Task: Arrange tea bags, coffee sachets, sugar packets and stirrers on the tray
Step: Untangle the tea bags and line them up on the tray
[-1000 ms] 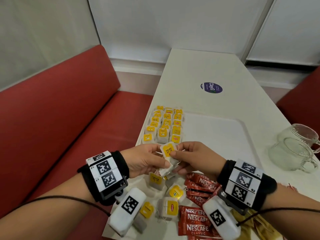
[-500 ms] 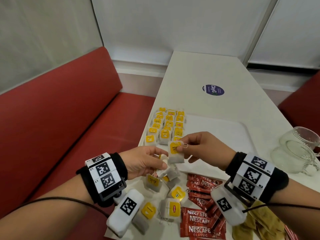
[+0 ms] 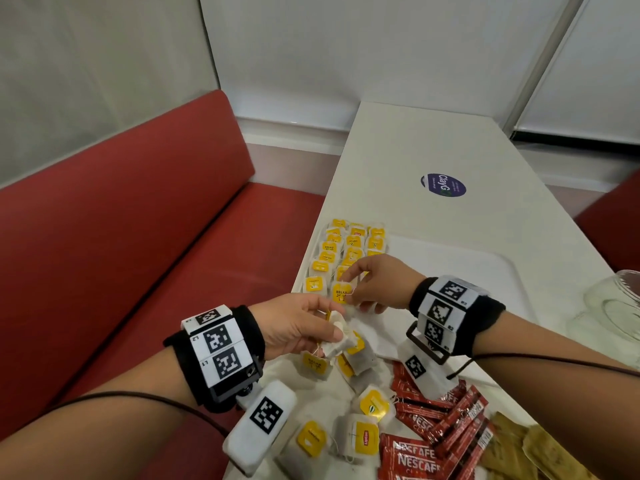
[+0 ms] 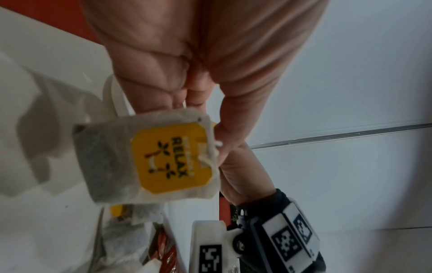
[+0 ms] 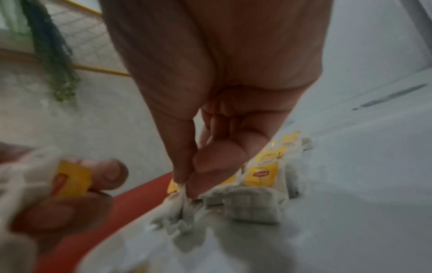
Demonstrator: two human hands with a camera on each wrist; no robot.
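- White counter [image 3: 408, 161] runs from lower centre to upper right of the head view; red bench [image 3: 114, 237] fills the left, pale wall panels the top.
- Tray [image 3: 457, 271], white, lies on the counter right of centre; its left edge carries rows of tea bags [image 3: 349, 247] with yellow tags, three across.
- Right hand [image 3: 381, 282] at frame centre, over the near end of those rows. Thumb and forefinger pinch the top edge of one tea bag, "RELAX" tag [image 3: 341, 293]; right wrist view shows the pinch [image 5: 187, 182], the bag's lower part at or near the tray surface, contact not resolvable (blur).
- Left hand [image 3: 298, 327] just left of and below the right, fingers [image 3: 334, 332] curled round a clutch of tea bags [image 3: 341, 341]; left wrist view shows one of them, "RELAX" tag [image 4: 174, 160], held at its top edge.
- Loose tea bags [image 3: 365, 438] lie scattered on the counter at lower centre.
- Red coffee sachets [image 3: 415, 459] piled lower centre-right, just beside the loose bags.
- Tan packets [image 3: 540, 452] at lower right, beside the sachets.
- Glass jug [image 3: 620, 306] at right edge, partly cut off.
- Purple round sticker [image 3: 443, 185] on the counter, upper right, well apart from the tray.
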